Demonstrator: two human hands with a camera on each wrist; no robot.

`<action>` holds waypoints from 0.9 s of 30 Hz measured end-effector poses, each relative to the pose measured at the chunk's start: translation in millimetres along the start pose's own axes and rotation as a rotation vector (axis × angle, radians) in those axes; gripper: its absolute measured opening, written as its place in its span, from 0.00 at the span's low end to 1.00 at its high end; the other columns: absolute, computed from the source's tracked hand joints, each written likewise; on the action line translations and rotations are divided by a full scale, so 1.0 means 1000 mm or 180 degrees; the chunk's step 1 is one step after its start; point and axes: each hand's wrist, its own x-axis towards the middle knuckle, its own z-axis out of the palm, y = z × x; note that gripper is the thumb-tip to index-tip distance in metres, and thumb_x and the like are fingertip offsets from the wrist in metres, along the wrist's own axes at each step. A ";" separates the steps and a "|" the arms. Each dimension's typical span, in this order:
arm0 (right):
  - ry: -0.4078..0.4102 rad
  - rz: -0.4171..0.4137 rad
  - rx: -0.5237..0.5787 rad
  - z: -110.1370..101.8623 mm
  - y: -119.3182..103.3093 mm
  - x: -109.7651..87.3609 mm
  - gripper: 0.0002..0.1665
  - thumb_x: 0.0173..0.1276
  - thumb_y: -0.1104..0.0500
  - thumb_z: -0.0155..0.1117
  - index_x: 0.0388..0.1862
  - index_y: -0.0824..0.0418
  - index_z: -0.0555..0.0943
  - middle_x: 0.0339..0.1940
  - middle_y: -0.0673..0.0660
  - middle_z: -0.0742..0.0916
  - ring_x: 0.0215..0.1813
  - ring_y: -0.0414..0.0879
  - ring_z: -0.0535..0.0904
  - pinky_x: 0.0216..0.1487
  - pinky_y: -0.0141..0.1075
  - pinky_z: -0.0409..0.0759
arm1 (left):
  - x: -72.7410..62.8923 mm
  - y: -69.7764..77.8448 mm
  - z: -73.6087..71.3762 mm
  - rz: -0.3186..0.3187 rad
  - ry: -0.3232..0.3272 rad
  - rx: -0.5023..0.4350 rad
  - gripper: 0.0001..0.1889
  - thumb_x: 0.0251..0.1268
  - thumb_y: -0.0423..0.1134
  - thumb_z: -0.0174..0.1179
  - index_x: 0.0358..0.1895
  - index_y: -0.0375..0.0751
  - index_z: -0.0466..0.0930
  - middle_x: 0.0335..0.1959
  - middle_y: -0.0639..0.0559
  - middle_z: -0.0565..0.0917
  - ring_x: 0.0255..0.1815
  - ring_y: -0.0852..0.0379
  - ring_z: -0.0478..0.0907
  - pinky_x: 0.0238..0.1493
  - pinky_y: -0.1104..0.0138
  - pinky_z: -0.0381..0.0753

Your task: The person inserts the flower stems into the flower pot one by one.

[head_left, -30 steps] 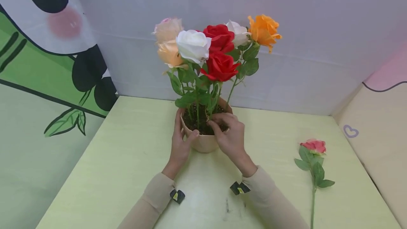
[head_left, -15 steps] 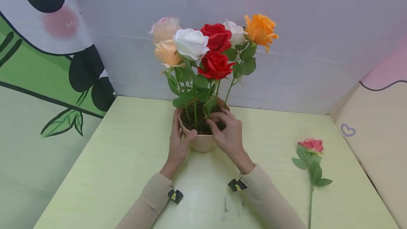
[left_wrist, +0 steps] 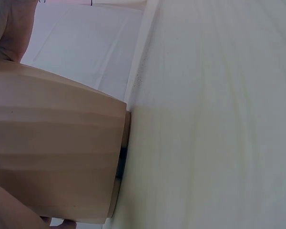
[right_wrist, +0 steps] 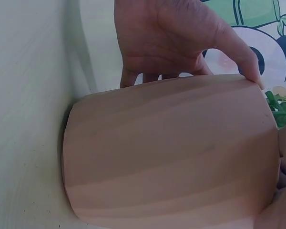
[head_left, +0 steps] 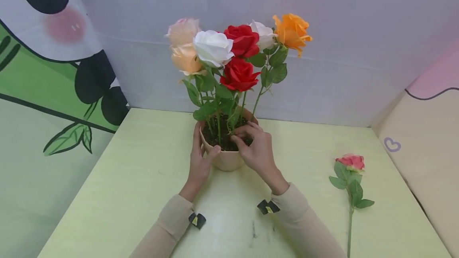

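Observation:
In the head view my left hand (head_left: 201, 162) grips the side of a pale clay-coloured flowerpot (head_left: 229, 161), thumb on the front rim and fingers around the left wall. My right hand (head_left: 259, 146) reaches over the right rim and pinches a rose stem just above the dark soil (head_left: 225, 143). The front red rose (head_left: 239, 74) stands above that hand. Around it in the pot are another red rose (head_left: 242, 40), a white rose (head_left: 213, 48), peach and pale pink roses, a second white one and an orange rose (head_left: 292, 32). The right wrist view shows the pot wall (right_wrist: 171, 152) between both hands.
A single pink rose (head_left: 351, 161) with a long leafy stem lies on the table (head_left: 150, 194) at the right. Behind the pot rises a pale cloth backdrop (head_left: 340, 71). A printed cartoon panel (head_left: 46, 90) borders the left side.
The front red rose has leaned slightly left relative to the other flowers while the right hand pinches low at the stem. The left hand stays on the pot. The whole view has shifted a little.

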 end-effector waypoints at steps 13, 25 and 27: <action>0.0250 -0.0180 0.0267 -0.003 0.005 -0.003 0.10 0.62 0.73 0.84 0.43 0.70 0.93 0.36 0.63 0.95 0.39 0.58 0.94 0.77 0.53 0.79 | -0.003 0.037 0.006 -0.0008 0.0003 -0.0080 0.51 0.76 0.50 0.65 0.94 0.59 0.43 0.94 0.52 0.49 0.93 0.43 0.42 0.81 0.23 0.49; 0.0330 0.0588 0.0396 -0.043 -0.009 -0.026 0.16 0.68 0.68 0.82 0.54 0.65 0.93 0.48 0.59 0.95 0.54 0.56 0.91 0.68 0.38 0.80 | -0.002 0.005 0.000 0.0096 0.0046 -0.0126 0.51 0.77 0.49 0.68 0.94 0.60 0.46 0.94 0.50 0.51 0.93 0.43 0.44 0.82 0.24 0.50; 0.0384 0.0644 0.0311 -0.056 -0.009 -0.031 0.17 0.69 0.68 0.81 0.56 0.64 0.93 0.49 0.60 0.94 0.55 0.56 0.90 0.71 0.37 0.76 | -0.002 0.014 0.003 0.0076 0.0046 -0.0150 0.51 0.76 0.49 0.68 0.94 0.60 0.46 0.94 0.51 0.51 0.93 0.43 0.44 0.81 0.24 0.49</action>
